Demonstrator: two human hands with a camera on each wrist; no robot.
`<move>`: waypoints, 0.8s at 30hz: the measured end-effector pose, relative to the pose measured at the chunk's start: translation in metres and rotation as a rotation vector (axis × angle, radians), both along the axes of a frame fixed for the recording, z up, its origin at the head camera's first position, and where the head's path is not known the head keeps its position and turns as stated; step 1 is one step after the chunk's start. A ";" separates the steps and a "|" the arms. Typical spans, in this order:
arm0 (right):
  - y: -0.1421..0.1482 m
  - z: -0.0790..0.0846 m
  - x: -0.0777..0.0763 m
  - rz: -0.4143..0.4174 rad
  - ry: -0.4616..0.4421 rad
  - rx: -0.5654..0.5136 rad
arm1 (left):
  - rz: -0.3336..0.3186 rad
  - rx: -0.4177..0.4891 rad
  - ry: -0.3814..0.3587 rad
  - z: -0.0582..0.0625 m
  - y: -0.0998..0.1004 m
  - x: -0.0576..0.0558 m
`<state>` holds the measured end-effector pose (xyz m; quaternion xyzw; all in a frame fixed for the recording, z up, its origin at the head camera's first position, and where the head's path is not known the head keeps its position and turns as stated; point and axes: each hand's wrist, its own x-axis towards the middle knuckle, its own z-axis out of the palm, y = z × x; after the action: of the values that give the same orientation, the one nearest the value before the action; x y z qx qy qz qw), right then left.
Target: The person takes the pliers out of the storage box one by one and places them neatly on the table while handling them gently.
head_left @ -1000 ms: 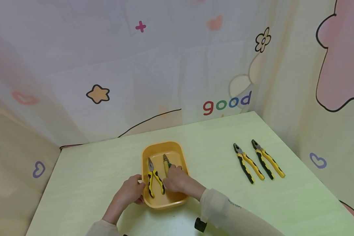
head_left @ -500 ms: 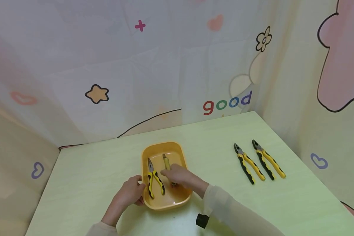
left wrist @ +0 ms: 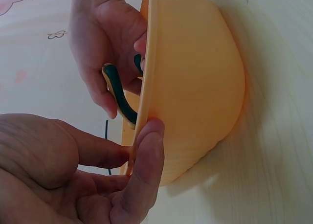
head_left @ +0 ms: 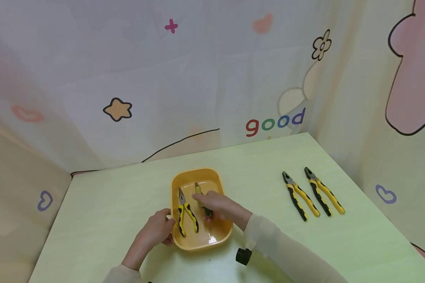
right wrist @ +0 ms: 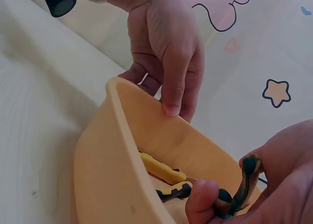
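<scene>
In the head view my left hand (head_left: 158, 228) pinches the left rim of a yellow-orange plastic tray (head_left: 198, 249), thumb outside and fingers inside. Inside it lie needle-nose pliers (head_left: 182, 202) with yellow and black handles, points facing away. My right hand (head_left: 220, 205) reaches into the tray's right half and grips a pair of pliers (head_left: 198, 189) with green and yellowish handles. Their metal tip points to the far end; the palm hides much of them. The right wrist view shows one green handle (right wrist: 243, 187) between thumb and fingers.
Two larger combination pliers, one nearer (head_left: 291, 186) and one farther right (head_left: 313, 182), lie side by side on the pale green table (head_left: 102, 212). Printed curtains (head_left: 145, 86) close off the back and sides. A black wrist camera (head_left: 243, 256) hangs below the right sleeve.
My right hand has shifted slightly away from me, its thumb now extended along the green-handled pliers, which have turned a little. The left hand keeps its hold on the rim.
</scene>
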<state>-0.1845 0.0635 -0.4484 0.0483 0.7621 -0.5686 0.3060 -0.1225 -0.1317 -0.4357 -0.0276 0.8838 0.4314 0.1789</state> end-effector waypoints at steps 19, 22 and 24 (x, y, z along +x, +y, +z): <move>0.004 0.014 -0.003 0.095 0.151 -0.046 | 0.000 0.000 -0.027 0.002 0.001 -0.001; 0.004 0.023 0.002 0.098 0.167 -0.069 | 0.004 0.007 -0.029 0.002 0.000 -0.001; 0.005 0.030 0.005 0.104 0.183 -0.065 | 0.008 0.014 -0.030 0.002 -0.001 -0.001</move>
<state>-0.1796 0.0685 -0.4180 -0.0537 0.7695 -0.5784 0.2656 -0.1232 -0.1324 -0.4338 -0.0364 0.8779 0.4379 0.1904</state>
